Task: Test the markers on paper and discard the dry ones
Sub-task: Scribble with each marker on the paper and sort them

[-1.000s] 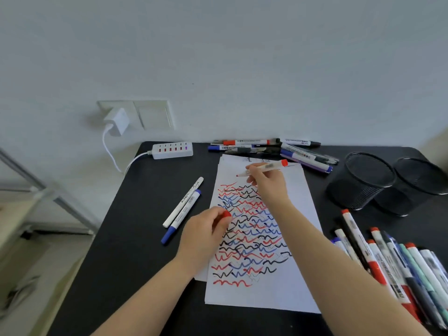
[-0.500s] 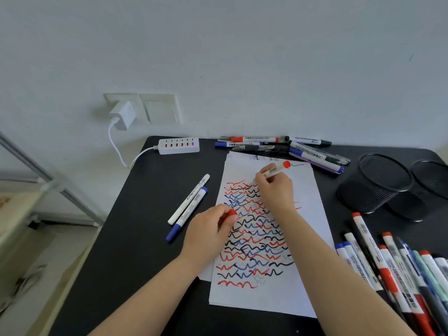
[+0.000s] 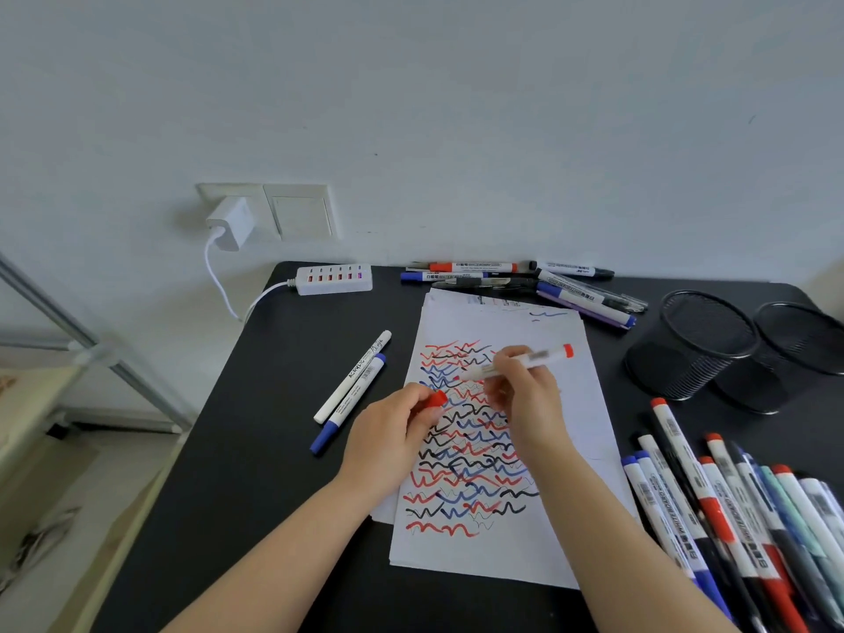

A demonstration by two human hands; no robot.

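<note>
Where hands point(image 3: 525, 395) overlap, marker point(image 3: 543, 357) tip blurred, cap point(image 3: 434, 399) half-hidden

Desk surroundings, seen from above.
At 12 o'clock, a pale grey wall point(image 3: 456, 107). At 10 o'clock on it, a cream double socket plate point(image 3: 292, 212) with a white charger plug point(image 3: 230, 221) pushed in, its white cable point(image 3: 224, 285) looping down to a white multi-port hub point(image 3: 333, 280) lying at the back edge of the black table point(image 3: 255, 450). At 3 o'clock, two black mesh cups point(image 3: 698, 344), upright, touching or nearly so, the right one cut off by the frame edge. At 9 o'clock, off the table, a grey metal frame rail point(image 3: 96, 344) slanting down, with a beige surface point(image 3: 32, 404) beneath.
</note>
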